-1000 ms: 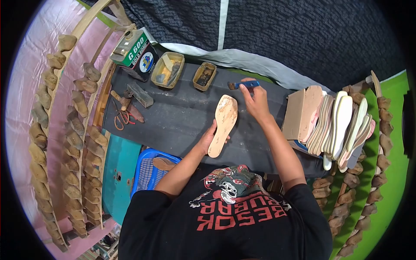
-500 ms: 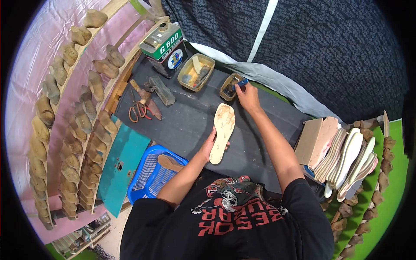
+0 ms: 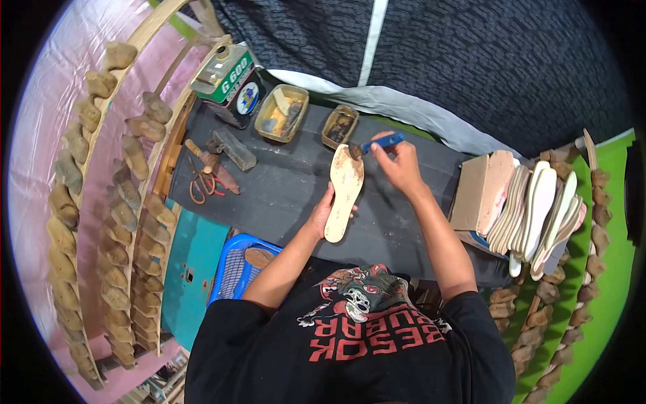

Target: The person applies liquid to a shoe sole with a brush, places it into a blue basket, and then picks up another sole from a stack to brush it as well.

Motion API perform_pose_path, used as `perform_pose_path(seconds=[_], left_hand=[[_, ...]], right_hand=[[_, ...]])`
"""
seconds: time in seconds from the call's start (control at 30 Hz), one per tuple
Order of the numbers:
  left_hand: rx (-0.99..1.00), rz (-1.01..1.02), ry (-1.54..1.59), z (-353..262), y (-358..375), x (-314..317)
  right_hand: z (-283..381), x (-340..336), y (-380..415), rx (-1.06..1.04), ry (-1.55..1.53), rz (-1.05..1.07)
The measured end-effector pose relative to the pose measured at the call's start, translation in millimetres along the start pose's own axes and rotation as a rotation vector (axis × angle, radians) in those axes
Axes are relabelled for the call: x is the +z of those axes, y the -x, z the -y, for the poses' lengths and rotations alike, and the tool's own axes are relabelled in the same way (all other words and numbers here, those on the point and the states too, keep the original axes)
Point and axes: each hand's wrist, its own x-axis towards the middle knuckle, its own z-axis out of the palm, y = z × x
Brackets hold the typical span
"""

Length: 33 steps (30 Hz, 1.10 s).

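My left hand (image 3: 324,211) is closed around the narrow middle of a cream insole (image 3: 344,195), fingertips showing at its right edge. Brown glue-like smears cover the insole's wide upper end, and faint handwriting runs down it. In my right hand (image 3: 401,165) is a brush with a blue handle (image 3: 385,141). Its dark bristles (image 3: 355,151) touch or nearly touch the top right edge of the insole. Just beyond stands a small tub (image 3: 326,138) with dark, sticky-looking contents.
A second tub (image 3: 274,137) holds a pale scraper. Left of it are a G 600 can (image 3: 225,84), a grey block (image 3: 235,151), a hammer (image 3: 200,153) and red-handled pincers (image 3: 208,187). A blue basket (image 3: 232,266) sits near my left arm. Stacked insoles (image 3: 531,209) stand at right; shoe lasts (image 3: 64,195) line the left racks.
My right hand has brought the brush out of the small tub, back toward me to the insole's upper end. My left hand still holds the insole. The whole view has shifted slightly.
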Motion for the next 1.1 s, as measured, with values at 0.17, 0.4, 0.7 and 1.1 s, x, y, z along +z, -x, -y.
perform_pose_path(seconds=[0.17, 0.4, 0.7, 1.1], left_hand=[[-0.060, 0.046, -0.124, 6.4, -7.3, 25.1], [-0.124, 0.196, -0.108, 28.3, -22.4, 41.2], [-0.168, 0.247, -0.150, 38.2, -16.3, 66.0], [-0.149, 0.279, -0.242, 43.1, -16.9, 71.1]], right_hand=[[23.3, -32.9, 45.7, -0.112, 0.120, 0.143], [37.2, -62.5, 83.9, -0.074, 0.119, 0.268], [33.6, -94.8, 76.6, -0.139, 0.219, 0.004], [41.1, -85.4, 88.0, -0.140, 0.171, 0.120]])
